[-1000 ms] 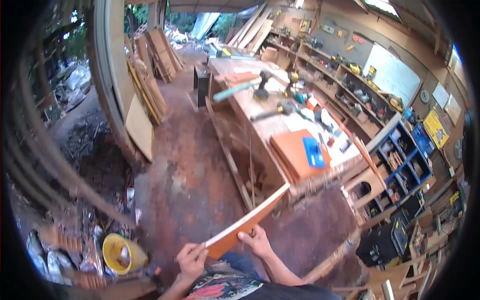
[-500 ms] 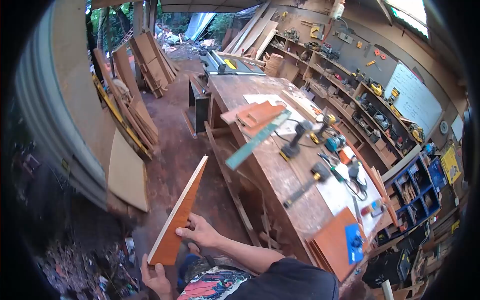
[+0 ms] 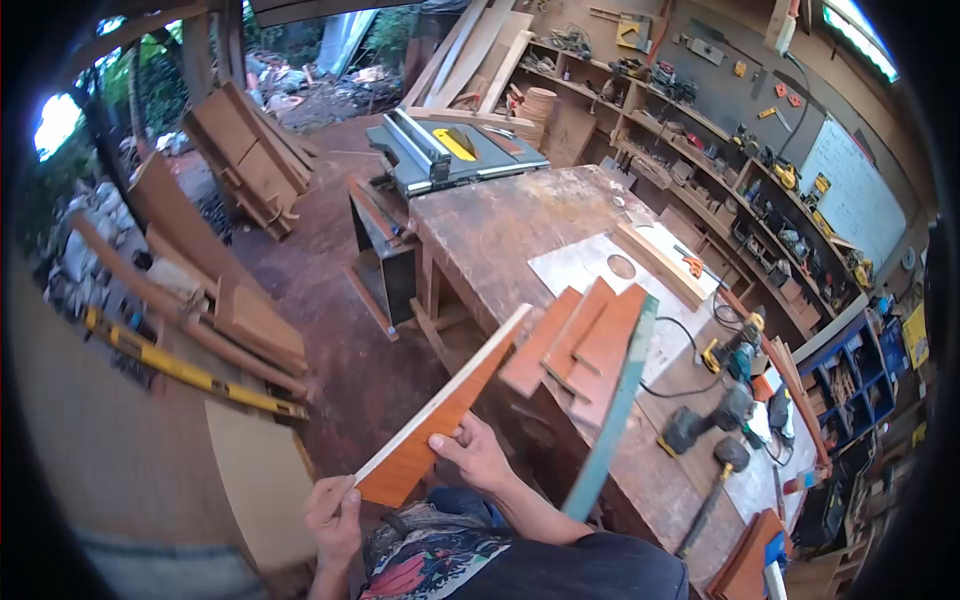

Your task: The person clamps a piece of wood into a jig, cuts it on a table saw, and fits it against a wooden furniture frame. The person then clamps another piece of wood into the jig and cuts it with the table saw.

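An orange-brown tapered board (image 3: pixel 425 440) with a pale edge is held in front of my body, over the floor beside the workbench. My left hand (image 3: pixel 332 520) grips its near lower corner. My right hand (image 3: pixel 475 460) pinches its right side, with the thumb on the orange face. Several orange-brown offcuts (image 3: pixel 585 335) lie on the workbench (image 3: pixel 500 220) just beyond the board's tip. A green strip (image 3: pixel 615 410) lies to their right and sticks out over the bench's near edge.
A table saw (image 3: pixel 450 150) stands past the bench's far end. Cordless drills (image 3: pixel 710 415) and a cable lie on the right of the bench. Boards and a yellow level (image 3: pixel 190 370) lean at the left. Shelves of tools (image 3: pixel 700 170) line the back wall.
The view has moved along the bench towards the table saw. The board has swung from pointing right to pointing up and then partly back right. Both hands have kept hold of it.
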Demonstrator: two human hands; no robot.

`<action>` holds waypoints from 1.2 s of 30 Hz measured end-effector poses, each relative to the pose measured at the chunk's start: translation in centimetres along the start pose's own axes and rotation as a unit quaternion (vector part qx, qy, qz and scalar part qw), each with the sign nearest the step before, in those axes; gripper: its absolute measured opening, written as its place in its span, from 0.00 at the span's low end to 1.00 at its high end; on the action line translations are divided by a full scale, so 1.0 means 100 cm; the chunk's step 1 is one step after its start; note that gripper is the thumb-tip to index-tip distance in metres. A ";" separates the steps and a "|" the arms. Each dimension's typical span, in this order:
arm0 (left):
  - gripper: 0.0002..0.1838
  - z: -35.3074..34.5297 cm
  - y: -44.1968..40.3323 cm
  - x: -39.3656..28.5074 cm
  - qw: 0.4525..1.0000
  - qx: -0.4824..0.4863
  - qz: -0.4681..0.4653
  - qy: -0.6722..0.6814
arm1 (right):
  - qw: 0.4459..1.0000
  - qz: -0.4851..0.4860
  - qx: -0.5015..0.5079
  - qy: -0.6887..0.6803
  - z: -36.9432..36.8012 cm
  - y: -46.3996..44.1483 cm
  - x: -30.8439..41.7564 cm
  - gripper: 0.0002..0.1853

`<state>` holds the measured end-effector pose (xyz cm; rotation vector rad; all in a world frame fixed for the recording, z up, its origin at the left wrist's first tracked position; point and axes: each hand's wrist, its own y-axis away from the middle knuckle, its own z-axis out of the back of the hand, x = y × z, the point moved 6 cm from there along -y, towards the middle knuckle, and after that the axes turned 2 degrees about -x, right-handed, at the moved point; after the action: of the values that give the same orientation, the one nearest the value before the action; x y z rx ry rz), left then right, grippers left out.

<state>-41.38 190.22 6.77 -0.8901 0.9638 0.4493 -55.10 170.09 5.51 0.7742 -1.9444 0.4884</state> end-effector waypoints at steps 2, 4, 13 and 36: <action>0.11 -0.030 -0.070 0.049 1.000 0.007 -0.025 0.002 | 1.000 -0.004 -0.006 0.027 0.017 -0.074 -0.008 0.21; 0.12 -0.058 -0.148 0.073 0.996 0.004 0.080 0.025 | 0.998 -0.009 -0.024 0.061 0.021 -0.153 0.000 0.22; 0.32 -0.036 -0.416 0.274 0.961 -0.085 0.182 0.190 | 0.988 -0.022 0.153 0.016 -0.117 -0.530 -0.056 0.27; 0.17 -0.214 -1.182 0.588 0.934 0.278 0.161 0.155 | 0.988 0.063 -0.106 0.093 -0.076 -1.253 -0.103 0.26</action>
<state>58.95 101.80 3.74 -0.2853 1.4476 0.2864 40.29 87.85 1.95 0.4568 -1.8409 0.4057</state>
